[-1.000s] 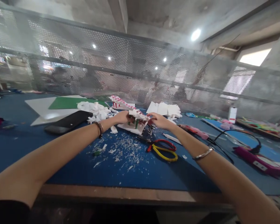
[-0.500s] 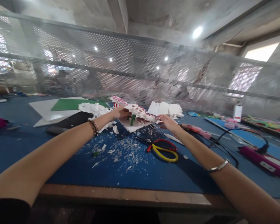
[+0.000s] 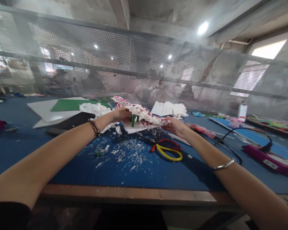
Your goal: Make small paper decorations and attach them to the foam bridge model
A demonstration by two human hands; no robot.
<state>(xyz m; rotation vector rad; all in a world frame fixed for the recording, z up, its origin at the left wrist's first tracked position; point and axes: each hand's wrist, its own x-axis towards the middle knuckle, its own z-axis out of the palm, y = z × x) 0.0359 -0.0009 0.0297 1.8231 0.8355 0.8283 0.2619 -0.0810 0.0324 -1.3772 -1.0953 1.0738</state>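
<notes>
A white foam model (image 3: 144, 116) with red dots, green posts and a white base sits raised a little above the blue table (image 3: 62, 159), far from me. My left hand (image 3: 120, 114) grips its left side, fingers closed round the edge. My right hand (image 3: 176, 126) holds its right end, fingers curled under it. Both arms reach far forward. Just in front of the model, red and yellow scissors (image 3: 168, 151) lie on the table, and beside them is a scatter of white foam scraps (image 3: 128, 155).
A black flat object (image 3: 70, 123), white and green sheets (image 3: 62, 107) and crumpled white paper (image 3: 96, 110) lie at left. A pink glue gun (image 3: 201, 129), black cable (image 3: 240, 134) and a magenta tool (image 3: 268, 158) lie at right. A perforated metal screen (image 3: 144, 70) backs the table; people sit beyond it.
Both hands have lifted the foam model and levelled it, turning its long dotted strip to lie across. My right hand slid out to its right end.
</notes>
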